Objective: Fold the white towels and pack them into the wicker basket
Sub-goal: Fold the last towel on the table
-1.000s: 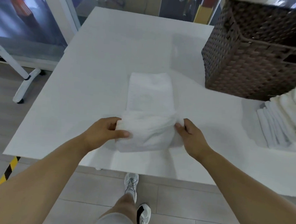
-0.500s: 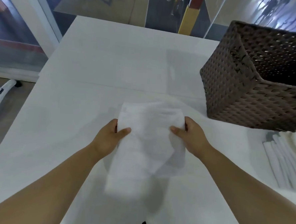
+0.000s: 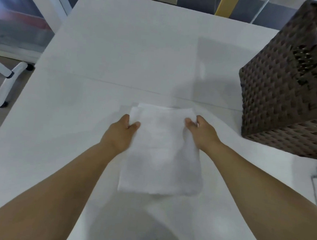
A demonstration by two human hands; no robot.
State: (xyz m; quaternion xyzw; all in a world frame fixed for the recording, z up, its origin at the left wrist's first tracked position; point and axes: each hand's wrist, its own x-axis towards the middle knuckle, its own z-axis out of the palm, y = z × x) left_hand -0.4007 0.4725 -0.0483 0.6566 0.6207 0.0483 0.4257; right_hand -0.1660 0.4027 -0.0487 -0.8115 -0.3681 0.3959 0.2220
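1. The left hand [image 3: 120, 134] is pinching the towel [image 3: 161, 153] at its far left corner.
2. The right hand [image 3: 202, 133] is pinching the far right corner.
3. The towel is lying folded mid-table [image 3: 102, 51], the basket [image 3: 289, 87] standing near the right edge.

A white towel [image 3: 161, 157] is laid flat as a folded rectangle, its long side running from the table's near edge toward the far edge, midway between the left and right edges. A dark brown wicker basket [image 3: 285, 101] is stood upright at the right edge, apart from the towel.
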